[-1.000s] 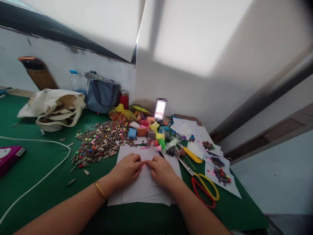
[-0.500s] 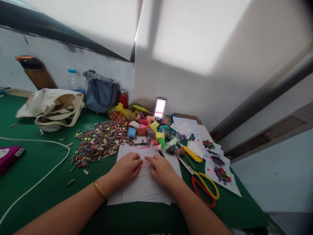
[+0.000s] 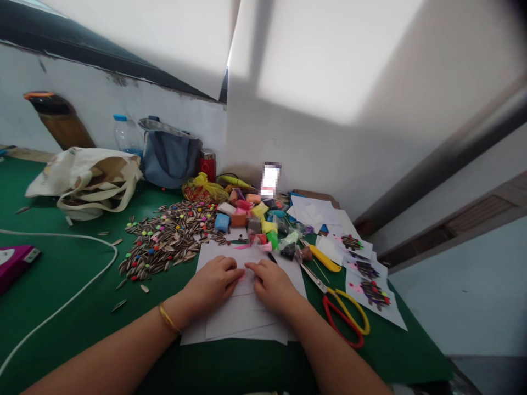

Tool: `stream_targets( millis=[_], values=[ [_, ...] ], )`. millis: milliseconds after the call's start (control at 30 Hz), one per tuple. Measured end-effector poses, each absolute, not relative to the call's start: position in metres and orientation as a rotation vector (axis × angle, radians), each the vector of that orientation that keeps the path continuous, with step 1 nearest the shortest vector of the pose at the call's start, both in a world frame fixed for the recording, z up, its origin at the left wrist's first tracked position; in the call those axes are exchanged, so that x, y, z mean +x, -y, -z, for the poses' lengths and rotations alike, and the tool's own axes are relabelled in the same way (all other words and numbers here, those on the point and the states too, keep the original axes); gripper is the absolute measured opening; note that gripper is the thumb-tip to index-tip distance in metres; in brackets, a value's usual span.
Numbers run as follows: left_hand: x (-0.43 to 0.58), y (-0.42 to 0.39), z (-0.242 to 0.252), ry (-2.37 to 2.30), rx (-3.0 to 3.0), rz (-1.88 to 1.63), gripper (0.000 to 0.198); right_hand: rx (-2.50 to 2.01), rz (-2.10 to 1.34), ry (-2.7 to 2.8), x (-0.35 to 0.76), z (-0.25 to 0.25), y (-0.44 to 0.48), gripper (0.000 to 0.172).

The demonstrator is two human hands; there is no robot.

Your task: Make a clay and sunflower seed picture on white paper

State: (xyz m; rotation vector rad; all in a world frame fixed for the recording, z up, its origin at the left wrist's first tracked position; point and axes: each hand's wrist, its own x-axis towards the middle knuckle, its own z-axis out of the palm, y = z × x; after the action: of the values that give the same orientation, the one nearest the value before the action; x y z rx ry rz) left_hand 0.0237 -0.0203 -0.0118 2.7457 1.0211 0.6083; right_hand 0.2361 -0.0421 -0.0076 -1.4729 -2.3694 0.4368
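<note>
A small flat piece of pink modelling clay (image 3: 242, 278) lies on the white paper (image 3: 234, 321), partly covered by fingers. My left hand (image 3: 214, 280) rests on the sheet with its fingers bent together, pressing on the clay. Just to the right, my right hand (image 3: 272, 281) has its index finger stretched towards the clay and the others curled on the paper; I see nothing held in it. Beyond both hands are packets of coloured clay (image 3: 239, 220) and a black pen-like stick (image 3: 272, 258).
Sunflower seeds (image 3: 168, 238) mixed with coloured balls lie at left. Scissors (image 3: 343, 318) and a yellow cutter (image 3: 325, 259) lie at right, beside seed-decorated sheets (image 3: 389, 310). A cloth bag (image 3: 171, 156), white tote (image 3: 45, 178) and phone (image 3: 270, 181) stand behind. A white cable (image 3: 74, 299) crosses the left side.
The fingertips of my left hand have shifted slightly right over the pink clay, covering more of it. My right hand stays almost in place.
</note>
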Motion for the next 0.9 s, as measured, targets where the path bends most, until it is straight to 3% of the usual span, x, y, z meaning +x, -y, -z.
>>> stream_targets(
  millis=[900],
  values=[
    [0.0250, 0.0222, 0.0094, -1.033, 2.762, -0.556, 0.023, -1.491, -0.413, 2.402, 0.2351, 0.0075, 0.0418, 0.047]
  ],
)
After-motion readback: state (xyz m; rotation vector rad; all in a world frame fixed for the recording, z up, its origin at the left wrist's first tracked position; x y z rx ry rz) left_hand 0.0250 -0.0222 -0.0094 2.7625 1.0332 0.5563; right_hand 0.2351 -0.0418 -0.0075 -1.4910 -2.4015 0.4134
